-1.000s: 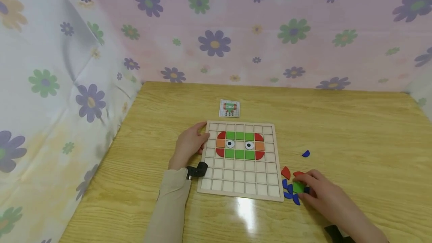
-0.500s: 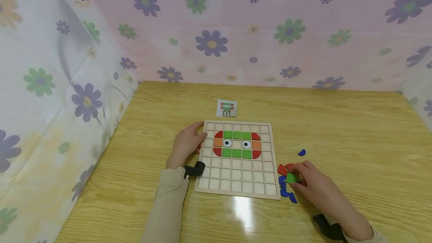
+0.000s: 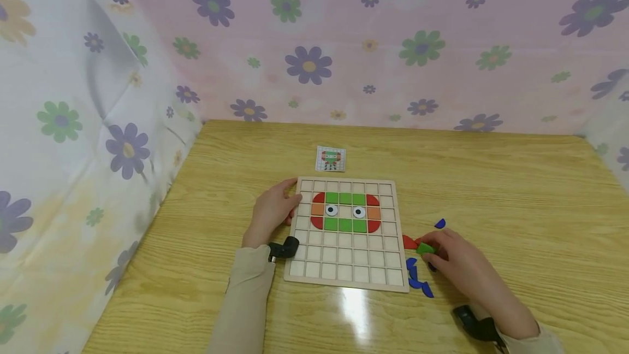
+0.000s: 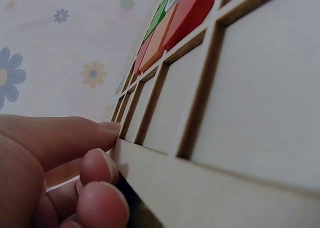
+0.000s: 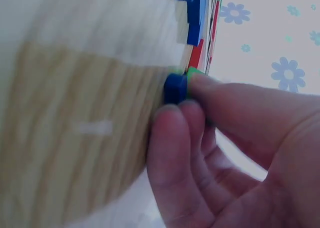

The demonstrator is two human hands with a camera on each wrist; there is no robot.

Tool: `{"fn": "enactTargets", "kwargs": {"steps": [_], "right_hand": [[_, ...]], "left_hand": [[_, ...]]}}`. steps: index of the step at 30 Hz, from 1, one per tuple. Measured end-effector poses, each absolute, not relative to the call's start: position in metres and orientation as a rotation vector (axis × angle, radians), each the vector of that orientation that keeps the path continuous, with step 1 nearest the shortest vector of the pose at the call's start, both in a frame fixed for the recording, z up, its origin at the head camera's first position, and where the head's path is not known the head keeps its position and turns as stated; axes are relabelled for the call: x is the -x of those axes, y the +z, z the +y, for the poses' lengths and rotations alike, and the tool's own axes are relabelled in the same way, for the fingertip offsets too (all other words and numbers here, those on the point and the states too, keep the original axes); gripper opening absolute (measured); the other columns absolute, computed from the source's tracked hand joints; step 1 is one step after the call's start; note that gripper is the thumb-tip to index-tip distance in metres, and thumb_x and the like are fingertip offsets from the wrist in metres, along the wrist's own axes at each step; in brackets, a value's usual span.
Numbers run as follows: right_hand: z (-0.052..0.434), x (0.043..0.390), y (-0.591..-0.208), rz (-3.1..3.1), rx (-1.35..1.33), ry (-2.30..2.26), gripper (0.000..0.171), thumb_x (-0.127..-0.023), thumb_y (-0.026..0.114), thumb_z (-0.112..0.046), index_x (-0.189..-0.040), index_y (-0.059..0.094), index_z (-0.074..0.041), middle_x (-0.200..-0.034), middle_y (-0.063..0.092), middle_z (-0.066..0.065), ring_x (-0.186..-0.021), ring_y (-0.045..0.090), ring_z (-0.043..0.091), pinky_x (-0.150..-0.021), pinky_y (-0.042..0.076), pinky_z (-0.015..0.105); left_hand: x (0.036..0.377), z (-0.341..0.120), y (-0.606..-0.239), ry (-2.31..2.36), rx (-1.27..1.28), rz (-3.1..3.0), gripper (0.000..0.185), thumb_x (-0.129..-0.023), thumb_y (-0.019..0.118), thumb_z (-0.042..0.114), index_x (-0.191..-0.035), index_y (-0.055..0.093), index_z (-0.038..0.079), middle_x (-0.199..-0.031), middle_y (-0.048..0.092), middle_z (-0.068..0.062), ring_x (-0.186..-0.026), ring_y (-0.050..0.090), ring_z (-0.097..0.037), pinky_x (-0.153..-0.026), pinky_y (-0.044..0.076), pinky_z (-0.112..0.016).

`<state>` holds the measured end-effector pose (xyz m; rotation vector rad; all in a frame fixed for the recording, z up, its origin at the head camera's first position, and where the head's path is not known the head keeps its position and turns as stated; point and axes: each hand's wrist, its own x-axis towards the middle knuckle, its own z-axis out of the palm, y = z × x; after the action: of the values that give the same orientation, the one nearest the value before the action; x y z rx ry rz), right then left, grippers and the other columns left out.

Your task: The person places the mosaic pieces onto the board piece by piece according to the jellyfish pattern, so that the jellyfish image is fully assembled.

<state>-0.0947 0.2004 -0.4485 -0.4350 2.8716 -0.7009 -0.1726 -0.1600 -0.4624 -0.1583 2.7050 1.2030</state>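
Observation:
A wooden grid board (image 3: pixel 352 257) lies flat, with red, orange and green tiles and two eye discs set in its upper cells. My left hand (image 3: pixel 272 209) grips the board's left edge near the far corner. In the left wrist view, the thumb (image 4: pixel 100 133) lies on the frame and curled fingertips are at its side. Right of the board, my right hand (image 3: pixel 459 255) pinches a green square tile (image 3: pixel 425 249), tilted over the red pieces (image 3: pixel 409 242). Close under those fingertips is a dark blue piece (image 5: pixel 175 89). The other right fingers curl towards the palm.
Several blue pieces (image 3: pixel 415 283) lie along the board's right edge. One more blue piece (image 3: pixel 440 223) lies farther back. Behind the board is a small picture card (image 3: pixel 331 159). A flowered cloth (image 3: pixel 354 64) hangs at the table's back and sides.
The right hand has shifted away from me, carrying the green tile from the blue pieces to the red ones; the tile now tilts. The left hand stays on the board's edge.

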Motion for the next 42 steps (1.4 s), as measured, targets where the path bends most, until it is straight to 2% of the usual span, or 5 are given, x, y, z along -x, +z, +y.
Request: {"fn": "enactTargets", "kwargs": {"steps": [11,19,27,35,42], "right_hand": [[0.190,0.101,-0.440,2.952,0.527,-0.749,0.018,-0.086,0.060,-0.021,-0.102,0.063,-0.016,-0.082,0.054,-0.009,-0.067,0.049,0.005,-0.056,0.041,0.025],[0.169,0.109,-0.436,2.942,0.654,-0.797,0.024,-0.085,0.061,-0.019,-0.109,0.062,-0.016,-0.085,0.055,-0.010,-0.061,0.043,0.006,-0.052,0.037,0.022],[0.141,0.119,-0.431,2.884,0.780,-0.826,0.020,-0.085,0.061,-0.020,-0.105,0.064,-0.020,-0.089,0.055,-0.012,-0.065,0.045,0.006,-0.056,0.038,0.023],[0.117,0.128,-0.437,2.801,0.791,-0.907,0.020,-0.085,0.060,-0.019,-0.105,0.065,-0.018,-0.099,0.060,-0.007,-0.078,0.051,0.006,-0.068,0.043,0.029],[0.099,0.126,-0.439,2.753,0.740,-0.873,0.021,-0.084,0.061,-0.013,-0.104,0.064,-0.017,-0.093,0.059,-0.007,-0.074,0.047,0.010,-0.069,0.042,0.029]], "left_hand": [[0.170,-0.160,-0.458,1.169,0.162,2.717,0.047,-0.088,0.053,0.029,-0.133,0.042,0.024,-0.052,0.055,-0.002,-0.040,0.054,-0.016,-0.043,0.041,-0.029],[0.172,-0.160,-0.459,1.205,0.157,2.703,0.047,-0.088,0.053,0.031,-0.133,0.042,0.025,-0.053,0.056,-0.003,-0.041,0.054,-0.016,-0.042,0.042,-0.029],[0.173,-0.161,-0.460,1.178,0.164,2.708,0.048,-0.088,0.054,0.032,-0.134,0.041,0.026,-0.053,0.056,-0.002,-0.040,0.054,-0.017,-0.043,0.042,-0.029],[0.173,-0.159,-0.459,1.203,0.162,2.686,0.049,-0.088,0.054,0.031,-0.135,0.040,0.025,-0.053,0.056,-0.003,-0.040,0.054,-0.017,-0.043,0.042,-0.029],[0.171,-0.159,-0.458,1.148,0.155,2.728,0.049,-0.088,0.053,0.029,-0.135,0.040,0.023,-0.052,0.055,-0.002,-0.039,0.053,-0.016,-0.045,0.042,-0.029]]}}
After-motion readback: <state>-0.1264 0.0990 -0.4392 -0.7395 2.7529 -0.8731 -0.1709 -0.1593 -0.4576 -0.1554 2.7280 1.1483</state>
